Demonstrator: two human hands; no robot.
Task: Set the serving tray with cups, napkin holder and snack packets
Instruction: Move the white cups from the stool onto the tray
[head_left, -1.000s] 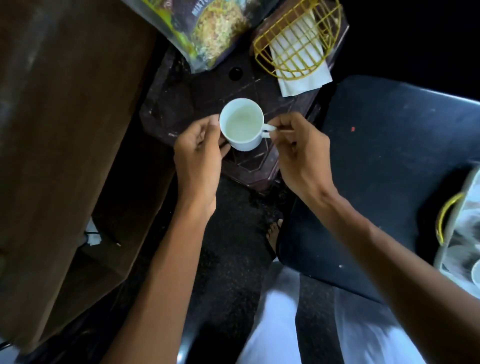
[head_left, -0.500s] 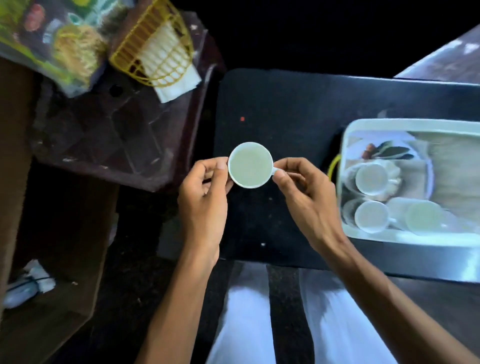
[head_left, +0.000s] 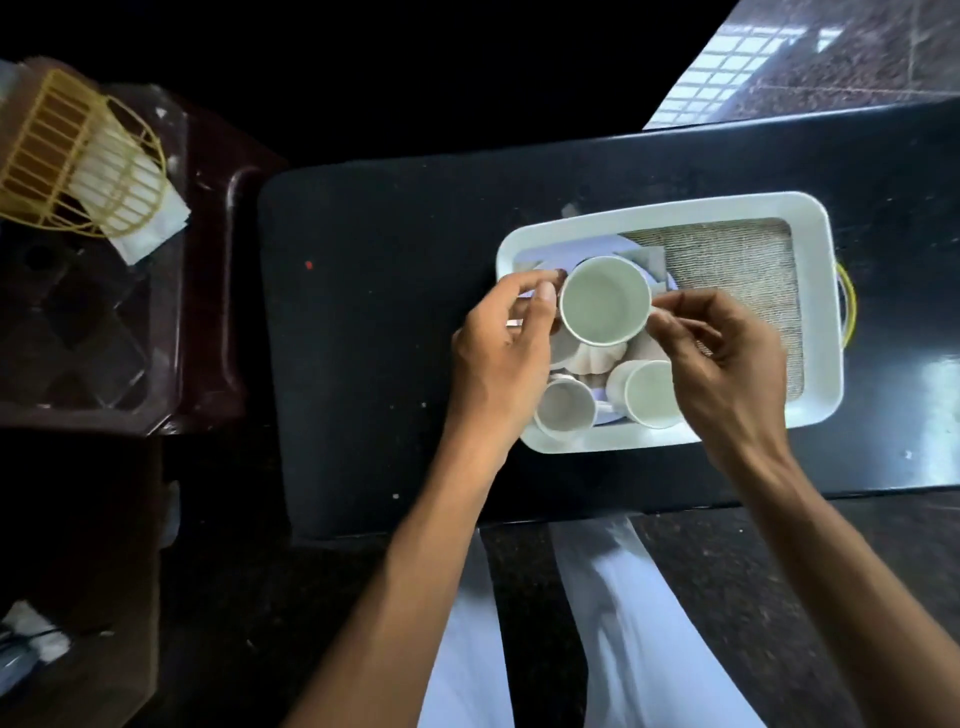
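- you hold the white cup (head_left: 605, 300) between both hands over the left half of the serving tray (head_left: 815, 312).
- your right hand (head_left: 727, 358) pinches the handle, which points to 3 o'clock. your left hand (head_left: 501, 358) grips the wall at 9 o'clock.
- the set-down looks to be straight down. i cannot tell whether the base already touches the ribbed saucer (head_left: 582, 358) beneath.
- the near-left cup (head_left: 565, 408) and near-right cup (head_left: 652, 392) stand just beside it at 6 o'clock.
- the napkin holder (head_left: 78, 166) lies well apart at 9 o'clock, nearer your left hand.
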